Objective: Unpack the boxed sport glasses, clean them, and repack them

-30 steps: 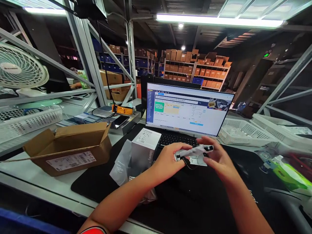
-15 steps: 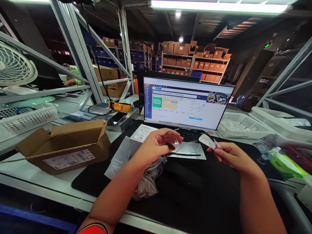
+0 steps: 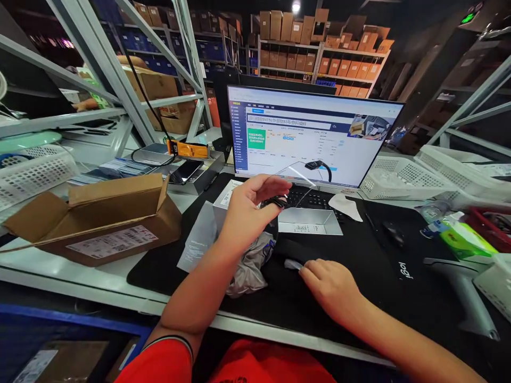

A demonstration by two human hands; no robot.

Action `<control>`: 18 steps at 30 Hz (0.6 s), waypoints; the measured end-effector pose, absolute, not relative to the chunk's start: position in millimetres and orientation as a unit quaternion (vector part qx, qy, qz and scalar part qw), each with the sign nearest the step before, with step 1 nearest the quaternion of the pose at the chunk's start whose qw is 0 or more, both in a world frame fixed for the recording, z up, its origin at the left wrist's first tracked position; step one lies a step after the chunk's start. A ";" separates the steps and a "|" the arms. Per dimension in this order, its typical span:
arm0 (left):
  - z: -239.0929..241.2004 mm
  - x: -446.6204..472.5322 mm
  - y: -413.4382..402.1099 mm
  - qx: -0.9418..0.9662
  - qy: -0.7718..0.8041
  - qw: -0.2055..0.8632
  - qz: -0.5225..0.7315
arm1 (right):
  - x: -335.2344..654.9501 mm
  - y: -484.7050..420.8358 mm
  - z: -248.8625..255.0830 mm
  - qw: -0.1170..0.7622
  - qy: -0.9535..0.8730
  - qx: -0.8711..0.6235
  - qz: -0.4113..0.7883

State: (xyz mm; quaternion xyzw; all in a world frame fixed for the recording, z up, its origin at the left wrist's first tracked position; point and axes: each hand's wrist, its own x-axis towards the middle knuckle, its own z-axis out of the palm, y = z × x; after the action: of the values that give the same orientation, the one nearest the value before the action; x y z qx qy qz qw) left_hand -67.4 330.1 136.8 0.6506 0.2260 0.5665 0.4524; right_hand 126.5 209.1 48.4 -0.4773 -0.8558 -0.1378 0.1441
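My left hand [image 3: 251, 205] is raised in front of the keyboard, thumb and fingers curled round a black cable-like piece [image 3: 275, 202]. A thin clear strip or frame stretches from this hand towards a black hook-shaped end [image 3: 318, 165] before the monitor; their exact kind is unclear. Low over the black mat, my right hand [image 3: 329, 284] is closed on a small whitish plastic scrap [image 3: 293, 264]. Beneath my left wrist lies a crumpled grey plastic bag [image 3: 249, 271]. Behind it are a white box [image 3: 225, 201] and an open pale tray-like box [image 3: 333, 223]. A white wrapper [image 3: 345, 206] rests beside the keyboard.
An open cardboard box [image 3: 120, 223] stands at left. The monitor [image 3: 295, 143] is behind the keyboard [image 3: 307, 197]. To the right are a mouse [image 3: 393, 234], a grey scanner [image 3: 465, 292], a green pack [image 3: 469, 239] and a white basket [image 3: 403, 178]. A metal frame rises at left.
My right hand has moved down and left over the mat. The white wrapper near it earlier now lies by the keyboard. My left hand stays raised, and the view has tilted down.
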 end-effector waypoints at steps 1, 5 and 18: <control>136.6 -66.4 329.6 0.655 0.227 0.449 0.564 | 126.0 205.5 37.4 0.134 -0.860 -0.462 -0.167; 135.0 -63.8 327.2 0.672 0.238 0.439 0.546 | 135.5 201.1 14.7 0.154 -0.840 -0.477 -0.210; 131.3 -63.3 325.8 0.710 0.280 0.366 0.533 | 203.7 211.6 50.7 0.307 -0.757 -0.540 -0.204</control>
State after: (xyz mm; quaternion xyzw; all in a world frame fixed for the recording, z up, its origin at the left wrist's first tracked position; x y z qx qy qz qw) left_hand -63.3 325.8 131.3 0.7097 0.2802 0.5331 0.3655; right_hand 203.7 211.6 50.7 -0.5398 -0.7570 -0.2036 0.3068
